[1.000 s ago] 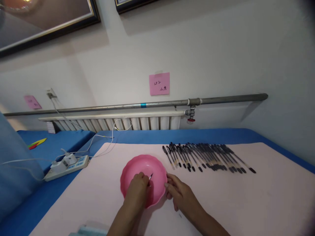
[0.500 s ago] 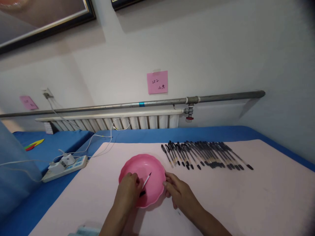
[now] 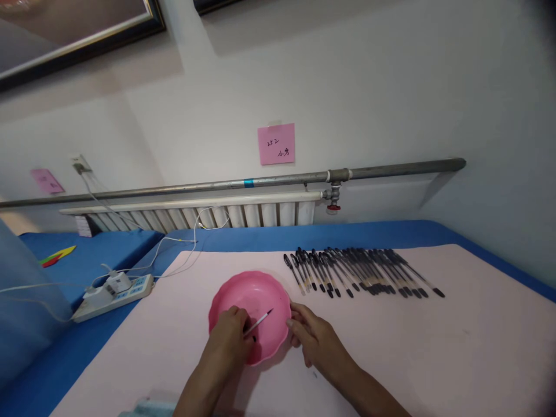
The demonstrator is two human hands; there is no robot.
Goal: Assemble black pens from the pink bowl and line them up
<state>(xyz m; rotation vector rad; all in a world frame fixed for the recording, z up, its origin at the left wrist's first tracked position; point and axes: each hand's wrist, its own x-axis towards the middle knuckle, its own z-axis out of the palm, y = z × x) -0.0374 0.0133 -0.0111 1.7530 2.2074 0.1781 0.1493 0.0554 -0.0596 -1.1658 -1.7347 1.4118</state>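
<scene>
A pink scalloped bowl (image 3: 264,284) stands on the pale pink sheet in front of me. My left hand (image 3: 230,339) reaches over its left side, fingers curled down inside. A thin white pen refill with a dark tip (image 3: 259,322) sticks out beside these fingers, and a small black piece (image 3: 254,339) shows just below it. What the fingertips pinch is hidden behind the hand. At the bowl's right rim, my right hand (image 3: 315,336) grips the edge between thumb and fingers. Behind and to the right lie many black pens (image 3: 356,272) in a spread row.
A power strip (image 3: 115,298) with plugs and white cables lies at the left on the blue cover (image 3: 369,231). Some light blue material (image 3: 150,408) shows at the bottom edge. A radiator (image 3: 243,214) and a pipe (image 3: 282,179) run along the wall behind.
My left hand has shifted slightly inside the bowl. The white refill lies at a flatter angle, and less of the black piece shows. My right hand stays on the rim.
</scene>
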